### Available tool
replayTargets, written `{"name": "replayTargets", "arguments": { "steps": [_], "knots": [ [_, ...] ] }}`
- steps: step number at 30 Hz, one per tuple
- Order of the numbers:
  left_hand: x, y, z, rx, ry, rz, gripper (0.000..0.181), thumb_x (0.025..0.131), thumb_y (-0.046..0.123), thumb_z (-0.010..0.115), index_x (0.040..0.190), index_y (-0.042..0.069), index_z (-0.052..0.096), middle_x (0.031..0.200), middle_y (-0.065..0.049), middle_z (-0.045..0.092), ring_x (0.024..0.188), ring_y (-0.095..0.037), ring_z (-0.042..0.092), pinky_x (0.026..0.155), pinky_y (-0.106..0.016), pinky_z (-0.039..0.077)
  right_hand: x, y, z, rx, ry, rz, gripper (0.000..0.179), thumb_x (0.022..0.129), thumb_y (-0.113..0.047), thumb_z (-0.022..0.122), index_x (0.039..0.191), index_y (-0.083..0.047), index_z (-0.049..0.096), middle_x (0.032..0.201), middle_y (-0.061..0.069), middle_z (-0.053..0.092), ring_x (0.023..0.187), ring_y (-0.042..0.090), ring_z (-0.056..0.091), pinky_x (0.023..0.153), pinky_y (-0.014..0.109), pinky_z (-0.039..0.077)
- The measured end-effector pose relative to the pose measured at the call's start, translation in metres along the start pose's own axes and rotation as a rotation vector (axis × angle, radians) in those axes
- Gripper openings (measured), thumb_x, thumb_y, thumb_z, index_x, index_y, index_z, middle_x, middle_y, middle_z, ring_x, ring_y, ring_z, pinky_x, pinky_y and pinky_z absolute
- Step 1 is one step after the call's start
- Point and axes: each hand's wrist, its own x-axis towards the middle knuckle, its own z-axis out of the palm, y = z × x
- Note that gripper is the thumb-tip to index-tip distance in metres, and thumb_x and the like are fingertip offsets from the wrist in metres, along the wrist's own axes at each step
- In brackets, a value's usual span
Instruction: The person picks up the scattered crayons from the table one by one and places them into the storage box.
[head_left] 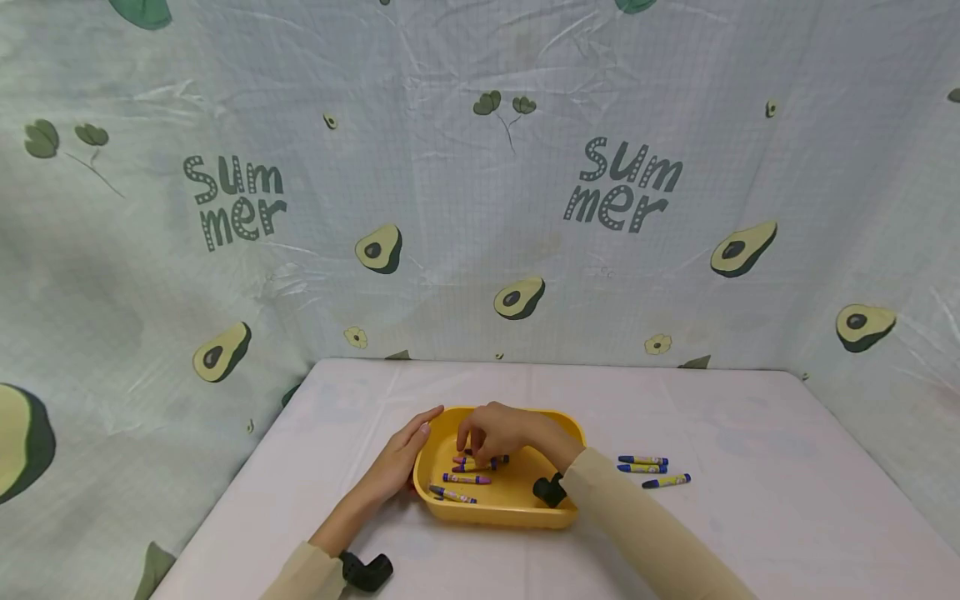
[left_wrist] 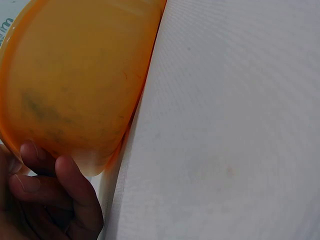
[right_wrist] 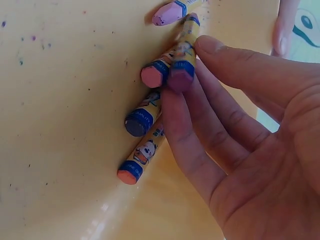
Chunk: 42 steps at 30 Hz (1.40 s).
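Note:
A yellow plastic tray (head_left: 517, 517) stands on the table with several crayons in it. My right hand (head_left: 498, 432) reaches inside and, in the right wrist view, pinches a purple crayon (right_wrist: 184, 55) between thumb and fingers. Close beside it lie a pink crayon (right_wrist: 154, 75), a dark blue crayon (right_wrist: 142, 120) and an orange crayon (right_wrist: 135, 165). Nearer the tray's front left lie a purple crayon (head_left: 467, 478) and a dark-tipped crayon (head_left: 453, 495). At the tray's left side my left hand (head_left: 397, 467) holds the rim; its bent fingers (left_wrist: 80, 192) show against the outer wall.
Right of the tray, three blue-tipped yellow crayons (head_left: 667, 481) lie on the white tabletop (head_left: 720, 533). A curtain (head_left: 450, 183) printed with avocados hangs behind the table and along its sides. A black wrist camera (head_left: 367, 572) sits on my left wrist.

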Motion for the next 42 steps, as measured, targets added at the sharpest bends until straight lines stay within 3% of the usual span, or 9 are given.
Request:
{"name": "replayTargets", "arguments": {
  "steps": [9,15,20,27,33,42],
  "knots": [
    [0.001,-0.001,0.000,0.004,0.006,-0.007,0.046,0.115,0.029,0.034,0.158,0.018,0.043,0.163,-0.013,0.043,0.150,-0.038,0.041,0.124,-0.059,0.027,-0.016,-0.003,-0.011,-0.045,0.038,-0.035,0.024,0.093,-0.010,0.076,0.117,-0.013,0.074,0.089,-0.006,0.071,0.073,0.007,0.060,0.067,0.020,0.053],
    [0.001,-0.002,-0.001,-0.002,0.000,0.001,0.048,0.114,0.033,0.034,0.158,0.017,0.043,0.164,-0.012,0.042,0.153,-0.037,0.037,0.126,-0.059,0.023,-0.046,-0.005,-0.027,0.016,0.088,-0.096,0.027,0.093,-0.007,0.074,0.120,-0.007,0.072,0.088,-0.002,0.071,0.074,0.019,0.068,0.066,0.022,0.056],
    [0.000,-0.002,-0.003,-0.009,-0.002,0.007,0.048,0.114,0.034,0.034,0.158,0.018,0.044,0.164,-0.011,0.042,0.154,-0.036,0.036,0.127,-0.059,0.021,-0.076,0.003,-0.035,-0.012,0.150,-0.108,0.025,0.094,-0.009,0.074,0.119,-0.010,0.073,0.091,-0.006,0.071,0.086,0.013,0.068,0.077,0.021,0.056],
    [-0.003,-0.002,-0.003,-0.020,-0.005,-0.006,0.048,0.114,0.035,0.034,0.158,0.018,0.043,0.165,-0.010,0.041,0.154,-0.035,0.036,0.127,-0.058,0.022,-0.127,0.027,-0.042,-0.028,0.234,-0.044,0.024,0.094,-0.010,0.074,0.118,-0.012,0.073,0.093,-0.008,0.070,0.088,0.008,0.063,0.081,0.023,0.057],
    [-0.006,-0.004,-0.005,-0.016,0.004,-0.035,0.048,0.114,0.034,0.034,0.159,0.019,0.042,0.165,-0.010,0.041,0.148,-0.033,0.043,0.125,-0.057,0.027,-0.173,0.060,-0.040,-0.007,0.324,0.003,0.023,0.095,-0.016,0.074,0.118,-0.018,0.072,0.098,-0.005,0.072,0.090,0.006,0.063,0.083,0.022,0.057],
    [-0.006,-0.004,-0.006,-0.005,-0.027,0.001,0.049,0.114,0.036,0.034,0.159,0.018,0.041,0.166,-0.010,0.039,0.154,-0.034,0.035,0.127,-0.057,0.021,-0.223,0.103,-0.029,0.064,0.403,0.076,0.022,0.098,-0.015,0.070,0.120,-0.014,0.070,0.097,-0.005,0.069,0.089,0.004,0.063,0.079,0.023,0.058]
  ]
}}
